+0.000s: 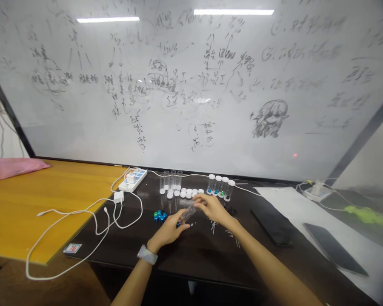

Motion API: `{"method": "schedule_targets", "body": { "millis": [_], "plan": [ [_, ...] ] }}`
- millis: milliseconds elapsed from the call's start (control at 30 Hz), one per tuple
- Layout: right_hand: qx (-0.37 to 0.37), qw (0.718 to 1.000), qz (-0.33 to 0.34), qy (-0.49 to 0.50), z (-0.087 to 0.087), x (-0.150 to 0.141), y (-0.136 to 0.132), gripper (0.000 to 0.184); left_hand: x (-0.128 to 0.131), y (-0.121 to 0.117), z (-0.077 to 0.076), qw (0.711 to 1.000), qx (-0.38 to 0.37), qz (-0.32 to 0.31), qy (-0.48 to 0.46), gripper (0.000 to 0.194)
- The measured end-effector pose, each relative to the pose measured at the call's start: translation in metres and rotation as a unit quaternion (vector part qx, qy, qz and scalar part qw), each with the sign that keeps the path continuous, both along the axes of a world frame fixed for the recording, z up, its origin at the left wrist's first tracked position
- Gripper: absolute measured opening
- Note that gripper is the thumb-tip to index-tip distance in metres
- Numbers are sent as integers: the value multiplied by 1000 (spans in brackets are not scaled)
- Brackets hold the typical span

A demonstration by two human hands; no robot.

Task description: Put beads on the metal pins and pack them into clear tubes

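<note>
Our left hand has its fingers and thumb closed around a clear tube, and our right hand meets it at the top end. We cannot tell if the right fingertips pinch the tube or something small. The tube is tilted above the dark table, between our hands, maybe so one hand can keep it steady while the other works at its end. Shiny blue and green balls sit by our left hand, and little metal sticks lie below our right wrist, likely put there for easy reach. White caps lie in a bunch just past our hands. Behind them stand more clear tubes, and to the right four capped tubes make a neat row, perhaps to keep them apart from the rest. A black phone lies near the white paper. On the left, a white power strip and white cords reach onto a yellow table. A big whiteboard, full of writing, stands behind everything.
</note>
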State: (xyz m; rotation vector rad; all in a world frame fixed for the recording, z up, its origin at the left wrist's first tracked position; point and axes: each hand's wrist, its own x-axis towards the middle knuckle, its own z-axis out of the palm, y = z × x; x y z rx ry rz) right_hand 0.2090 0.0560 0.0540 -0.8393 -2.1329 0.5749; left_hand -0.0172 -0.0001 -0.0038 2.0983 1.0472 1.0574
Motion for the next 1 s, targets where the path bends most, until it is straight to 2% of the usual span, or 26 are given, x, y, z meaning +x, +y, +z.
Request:
{"method": "schedule_targets", "body": {
  "millis": [100,167,300,400,533,667,733,800,900,1000],
  "plan": [
    [10,994,-104,28,-19,11,30,16,0,1,-2,1000,-6,4,1,52],
    [-2,982,-187,-30,-35,18,49,17,0,1,-2,1000,-9,10,3,53],
    [-7,969,-235,-73,-67,22,71,25,0,-1,0,1000,-6,20,-3,56],
    [-3,965,-249,-85,-78,17,74,17,0,-2,0,1000,4,14,-17,57],
    [-2,972,-216,-89,-72,10,70,6,0,0,-2,999,17,11,-36,58],
    [-22,990,-122,-64,-56,6,49,11,0,3,-5,999,14,23,-31,57],
    [-62,997,-45,17,-48,6,32,20,0,4,-6,999,4,33,-20,53],
    [-84,994,4,73,-39,7,16,30,0,4,-6,999,0,40,-12,47],
    [-87,991,33,101,-27,10,1,38,0,3,-4,999,7,35,-7,43],
    [-77,991,42,102,-20,13,-5,38,0,2,-3,1000,18,23,-2,43]
  ]
}}
